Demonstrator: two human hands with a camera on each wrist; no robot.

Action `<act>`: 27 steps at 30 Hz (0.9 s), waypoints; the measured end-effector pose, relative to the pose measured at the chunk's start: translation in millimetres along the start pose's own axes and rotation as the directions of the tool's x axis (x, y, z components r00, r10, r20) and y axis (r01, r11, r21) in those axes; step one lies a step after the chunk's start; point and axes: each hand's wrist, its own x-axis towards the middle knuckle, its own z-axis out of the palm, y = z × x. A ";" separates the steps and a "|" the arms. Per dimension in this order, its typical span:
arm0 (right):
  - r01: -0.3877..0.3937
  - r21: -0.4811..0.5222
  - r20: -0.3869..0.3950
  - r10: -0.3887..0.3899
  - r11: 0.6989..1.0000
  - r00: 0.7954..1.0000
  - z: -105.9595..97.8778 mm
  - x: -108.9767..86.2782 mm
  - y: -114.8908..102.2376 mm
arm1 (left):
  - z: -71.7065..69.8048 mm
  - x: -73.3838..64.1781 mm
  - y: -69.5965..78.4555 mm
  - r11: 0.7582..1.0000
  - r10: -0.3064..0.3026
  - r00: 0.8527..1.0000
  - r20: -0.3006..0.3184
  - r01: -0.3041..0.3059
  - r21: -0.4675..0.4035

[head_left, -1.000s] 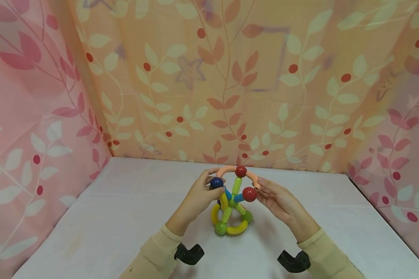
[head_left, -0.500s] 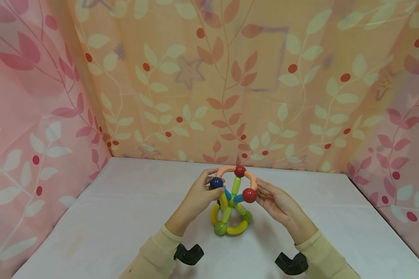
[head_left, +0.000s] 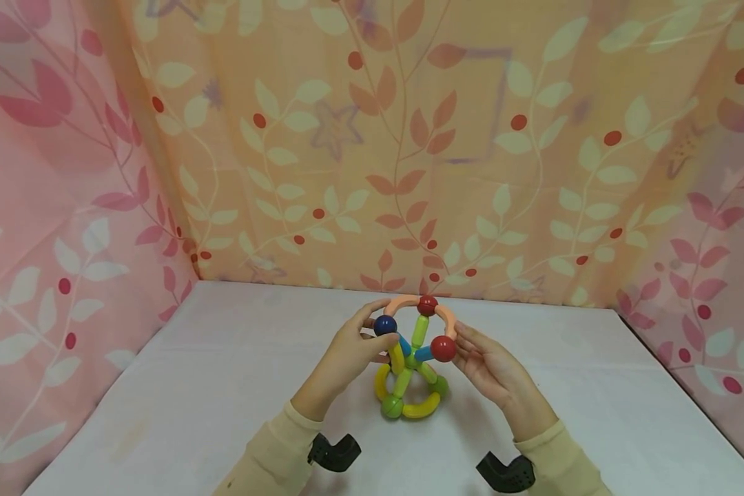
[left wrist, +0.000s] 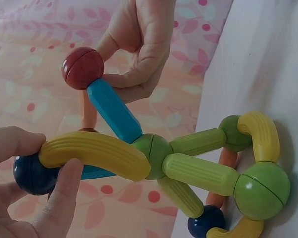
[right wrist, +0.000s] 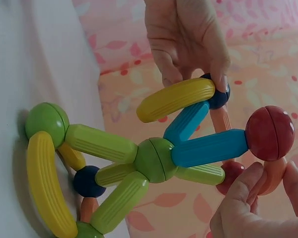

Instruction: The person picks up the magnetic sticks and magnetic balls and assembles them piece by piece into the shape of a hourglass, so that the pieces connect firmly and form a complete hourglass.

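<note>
A model of magnetic balls and sticks stands on the table, with a green ball (right wrist: 155, 159) at its middle. My left hand (head_left: 359, 337) grips the dark blue ball (left wrist: 34, 174) at the upper left, where a yellow curved stick (right wrist: 176, 100) joins it; that stick's other end is free. My right hand (head_left: 492, 362) pinches an orange curved stick (right wrist: 274, 177) behind the front red ball (head_left: 443, 348). This stick runs from the front red ball to the rear red ball (head_left: 427, 305). Blue sticks (right wrist: 209, 147) and light green sticks (left wrist: 201, 173) spread from the centre.
Yellow curved sticks (head_left: 421, 406) and green balls (head_left: 392, 406) form part of the model's base ring on the white table (head_left: 223, 386). A black wrist mount (head_left: 335, 452) sits below each sleeve. Patterned curtains (head_left: 409, 138) enclose the back and sides.
The orange stick's near end has come down to meet the front red ball. My right hand and forearm have shifted slightly left. My left hand keeps nearly the same place.
</note>
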 end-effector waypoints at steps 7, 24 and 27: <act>-0.002 0.009 0.005 0.002 1.000 1.000 -0.1 0.3 3.1 | 0.6 0.1 0.1 1.000 -0.007 1.000 -0.007 0.008 0.006; 0.020 0.020 -0.002 -0.020 1.000 1.000 1.0 -0.8 3.1 | -0.9 -1.2 -3.7 0.997 -0.071 0.997 0.027 0.070 0.022; 0.019 0.012 0.006 -0.020 1.000 1.000 1.2 -0.5 4.1 | -2.1 -4.7 -7.0 0.993 -0.108 0.994 0.017 0.107 0.056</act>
